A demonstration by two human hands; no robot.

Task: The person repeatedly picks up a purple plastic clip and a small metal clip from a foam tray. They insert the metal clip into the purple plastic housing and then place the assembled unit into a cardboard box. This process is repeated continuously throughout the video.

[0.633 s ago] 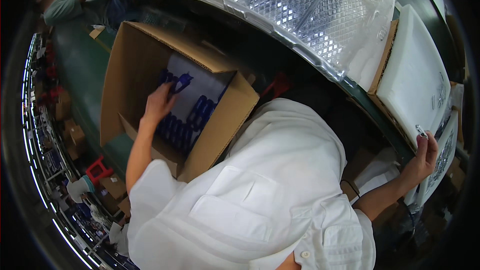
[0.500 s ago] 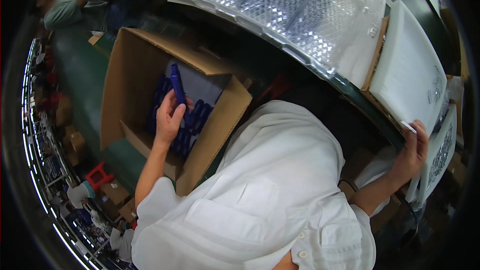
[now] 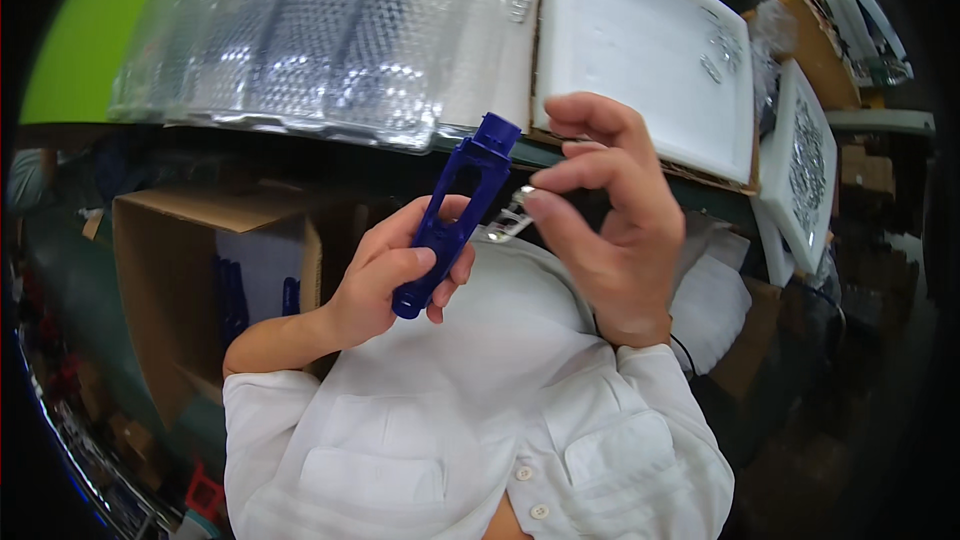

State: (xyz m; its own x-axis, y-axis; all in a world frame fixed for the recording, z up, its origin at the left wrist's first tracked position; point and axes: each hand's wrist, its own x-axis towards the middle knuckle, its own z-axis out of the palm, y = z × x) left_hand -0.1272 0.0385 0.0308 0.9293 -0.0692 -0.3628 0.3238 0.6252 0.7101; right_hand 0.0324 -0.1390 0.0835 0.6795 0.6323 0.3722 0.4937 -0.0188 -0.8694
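My left hand (image 3: 385,275) is closed around a blue plastic housing (image 3: 462,205), a long tube-like piece with an oblong opening in its side and a narrower collar at the top. It tilts up and to the right in front of my chest. Close to its right side, my right hand (image 3: 620,210) pinches a small shiny metal piece (image 3: 512,217) between thumb and forefinger, the other fingers curled loosely. A narrow gap shows between the metal piece and the housing. More blue housings (image 3: 232,300) lie in the open cardboard box (image 3: 160,280) to my left.
Clear plastic blister trays (image 3: 300,50) cover the bench ahead. Beside them is a white tray (image 3: 630,30) with a few small metal pieces (image 3: 722,50). Further right, another white tray (image 3: 775,190) holds many metal pieces, near a clear plastic bag (image 3: 775,30).
My left hand has lifted the blue housing out of the box to my chest. My right hand has come in from the white tray with the metal piece. The view has turned right.
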